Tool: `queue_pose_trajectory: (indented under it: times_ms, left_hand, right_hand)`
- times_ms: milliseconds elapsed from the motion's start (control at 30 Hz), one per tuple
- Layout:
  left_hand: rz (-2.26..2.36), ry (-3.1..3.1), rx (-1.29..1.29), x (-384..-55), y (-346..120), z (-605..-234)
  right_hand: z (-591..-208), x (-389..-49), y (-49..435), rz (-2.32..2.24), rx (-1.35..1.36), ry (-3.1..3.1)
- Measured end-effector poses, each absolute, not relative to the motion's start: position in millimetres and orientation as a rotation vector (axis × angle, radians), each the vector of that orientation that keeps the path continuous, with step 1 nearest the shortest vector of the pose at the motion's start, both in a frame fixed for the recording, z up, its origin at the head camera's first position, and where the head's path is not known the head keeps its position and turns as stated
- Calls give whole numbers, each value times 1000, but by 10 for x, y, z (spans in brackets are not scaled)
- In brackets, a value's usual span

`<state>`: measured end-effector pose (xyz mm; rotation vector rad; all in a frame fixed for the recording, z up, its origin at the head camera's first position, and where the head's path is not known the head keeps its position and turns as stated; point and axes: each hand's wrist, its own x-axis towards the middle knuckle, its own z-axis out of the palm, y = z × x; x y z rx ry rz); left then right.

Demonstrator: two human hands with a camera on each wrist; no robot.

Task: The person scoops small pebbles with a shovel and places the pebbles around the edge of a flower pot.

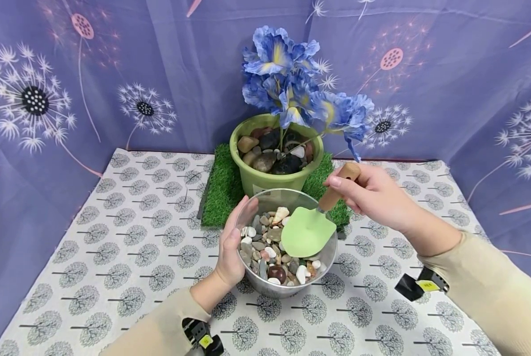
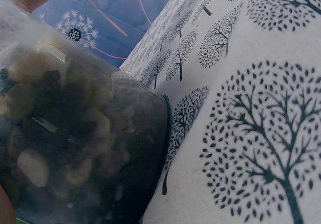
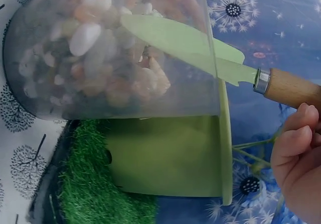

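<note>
Head view: right of centre, your right grip (image 1: 374,195) clamps the wooden handle (image 1: 330,198) of a light-green trowel (image 1: 313,223) over multicoloured smooth pebbles (image 1: 260,245) inside a clear round plastic bucket (image 1: 272,289), lower centre; your left grip (image 1: 229,252) curls round its side.

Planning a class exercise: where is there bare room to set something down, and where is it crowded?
The cloth is bare left of the turf and left hand, out to the curtain, and on the near side of the tub between the sleeves. Crowded: the middle, with pot, tub, trowel and right hand.
</note>
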<state>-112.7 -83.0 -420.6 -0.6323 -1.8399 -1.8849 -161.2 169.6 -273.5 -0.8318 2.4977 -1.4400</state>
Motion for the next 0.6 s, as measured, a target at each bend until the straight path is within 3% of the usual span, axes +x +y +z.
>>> queue_pose_trajectory:
  times_ms: [333,600]
  left_hand:
    - [-1880,-1845,-629,-1125,-832,-4197]
    - [-1892,-1834,-637,-1125,-827,-4196]
  right_hand:
    - [-2671,-1655,1612,-1277,-980,2553]
    - [-2657,-1630,1599,-1395,-732,2521]
